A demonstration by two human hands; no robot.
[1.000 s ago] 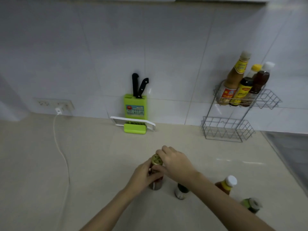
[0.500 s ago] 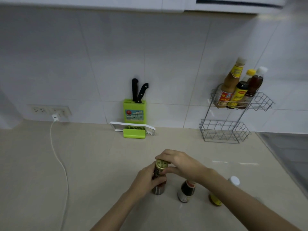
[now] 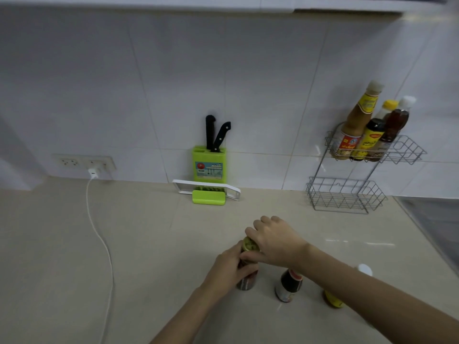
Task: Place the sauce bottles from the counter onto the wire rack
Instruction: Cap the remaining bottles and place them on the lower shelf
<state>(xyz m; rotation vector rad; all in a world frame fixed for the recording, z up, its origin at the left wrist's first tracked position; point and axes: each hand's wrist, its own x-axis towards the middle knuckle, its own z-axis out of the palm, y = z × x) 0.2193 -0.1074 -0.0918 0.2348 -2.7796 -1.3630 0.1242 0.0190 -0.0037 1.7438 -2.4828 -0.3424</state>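
Head view: left hand (image 3: 229, 266) clamps the jar (image 3: 247, 281), right hand (image 3: 275, 240) clasps its lid (image 3: 250, 244); lift it upright toward the wire rack (image 3: 347, 194).

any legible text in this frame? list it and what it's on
None can be read.
Rack bottles' red and yellow labels: print blurred.
Green knife block sticker: pictures only, print too small.
Dark counter bottle label: blurred.
Gold-lidded bottle: lid pattern illegible.

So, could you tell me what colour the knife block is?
Bright green, with a picture label; the knife block shows in the head view.
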